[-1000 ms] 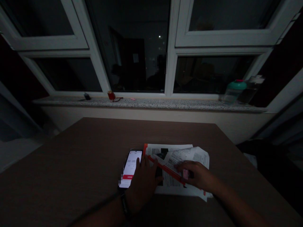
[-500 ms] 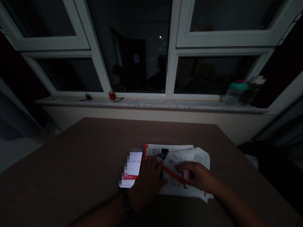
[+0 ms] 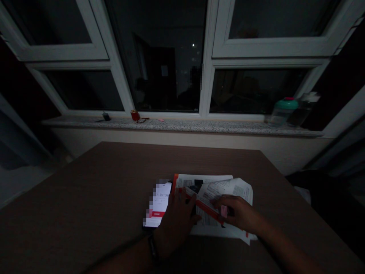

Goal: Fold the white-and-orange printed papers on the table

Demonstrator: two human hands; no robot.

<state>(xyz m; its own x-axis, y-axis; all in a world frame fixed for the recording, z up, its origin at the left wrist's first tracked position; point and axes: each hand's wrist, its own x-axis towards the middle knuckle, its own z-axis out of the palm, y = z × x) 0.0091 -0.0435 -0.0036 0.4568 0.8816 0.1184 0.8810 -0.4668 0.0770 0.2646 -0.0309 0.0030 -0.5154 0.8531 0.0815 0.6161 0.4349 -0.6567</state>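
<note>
The dark left hand (image 3: pixel 179 213) hides part of the glowing phone (image 3: pixel 160 201) and the red-edged printed paper (image 3: pixel 239 189), which lies folded and creased on the brown wooden table (image 3: pixel 114 182). Its fingers spread over the fold. The right hand (image 3: pixel 238 213) curls around what is probably a small pink block (image 3: pixel 224 211).

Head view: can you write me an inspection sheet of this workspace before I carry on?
Surface: brown table, dimly lit.
Job's things: red-edged printed paper, partly folded over; small pink item, too dark to identify.
Clutter: lit phone left of the paper, partly pixelated.
Hands: left hand lies flat on the paper; right hand holds the pink item at the fold.
Cables: nothing seen.
Surroundings: speckled windowsill with teal-lidded bottle, small red jar; dark windows behind.
</note>
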